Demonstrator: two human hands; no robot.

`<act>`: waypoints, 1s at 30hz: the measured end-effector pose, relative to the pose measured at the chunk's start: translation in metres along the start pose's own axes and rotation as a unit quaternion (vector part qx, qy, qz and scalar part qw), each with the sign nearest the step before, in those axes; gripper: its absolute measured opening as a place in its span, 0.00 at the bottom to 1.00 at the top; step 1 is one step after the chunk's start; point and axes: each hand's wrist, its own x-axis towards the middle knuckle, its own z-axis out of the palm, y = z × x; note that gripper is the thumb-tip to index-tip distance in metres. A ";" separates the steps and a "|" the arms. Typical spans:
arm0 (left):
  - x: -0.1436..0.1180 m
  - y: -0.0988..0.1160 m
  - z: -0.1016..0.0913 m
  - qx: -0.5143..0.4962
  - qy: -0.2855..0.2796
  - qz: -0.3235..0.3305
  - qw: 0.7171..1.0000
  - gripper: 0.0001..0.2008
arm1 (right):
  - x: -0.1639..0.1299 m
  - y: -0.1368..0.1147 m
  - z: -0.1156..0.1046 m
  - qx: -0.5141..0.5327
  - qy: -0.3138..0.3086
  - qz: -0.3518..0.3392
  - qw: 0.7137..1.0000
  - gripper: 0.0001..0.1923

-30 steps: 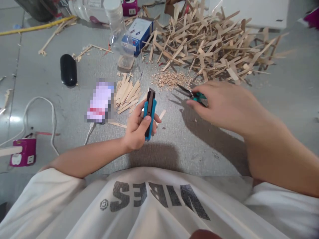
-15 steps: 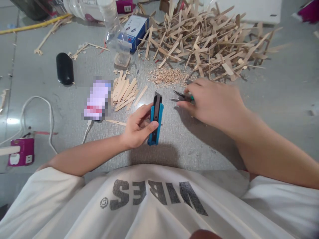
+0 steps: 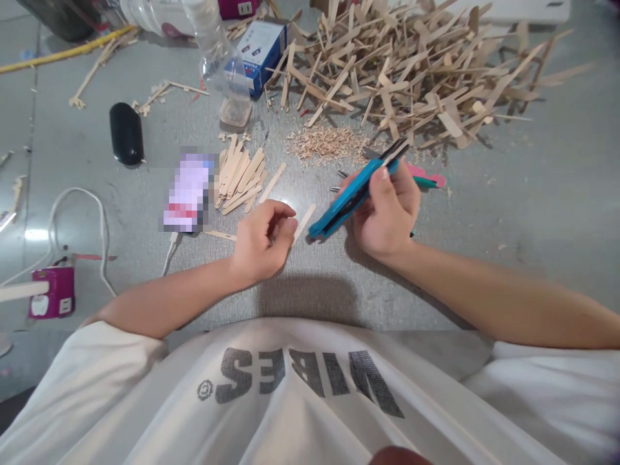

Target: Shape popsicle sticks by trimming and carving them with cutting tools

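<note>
My right hand [image 3: 390,213] is closed around a blue and black utility knife [image 3: 346,200], whose blade end points up and to the right. Beneath that hand lie pliers with pink and green handles [image 3: 429,177]; their middle is hidden. My left hand [image 3: 266,239] is curled, thumb against fingers, with a flat wooden craft stick [image 3: 305,221] sticking out from its fingertips. Just beyond it are a loose stack of craft sticks [image 3: 239,174] and a single stick [image 3: 272,183] lying apart.
A large heap of notched wooden sticks [image 3: 402,71] covers the back right, with small wood chips [image 3: 327,143] before it. A phone [image 3: 188,192] on a cable, a black case [image 3: 126,134], a blue box [image 3: 259,55] and a clear plastic bottle [image 3: 217,58] stand or lie to the left.
The utility knife has passed from my left hand to my right. My right hand has let go of the pliers, which now lie on the table. The stick at my left fingertips has come into view.
</note>
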 end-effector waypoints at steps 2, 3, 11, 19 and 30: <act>0.001 0.006 -0.003 0.164 -0.065 0.024 0.984 0.14 | 0.004 0.002 0.001 0.056 0.076 0.000 0.995 0.20; 0.001 0.008 -0.004 0.234 -0.099 0.041 0.966 0.17 | 0.004 0.001 0.002 0.080 0.103 -0.009 0.991 0.20; 0.000 0.005 -0.002 0.346 -0.172 0.113 0.915 0.12 | -0.004 -0.008 0.010 0.131 0.082 -0.079 0.985 0.19; 0.004 -0.004 -0.002 0.140 -0.112 0.050 0.983 0.06 | -0.003 -0.018 0.009 0.165 0.096 -0.019 0.981 0.20; 0.002 0.008 0.004 -0.255 -0.041 -0.164 0.952 0.09 | -0.011 -0.029 0.003 0.153 -0.046 0.051 0.986 0.16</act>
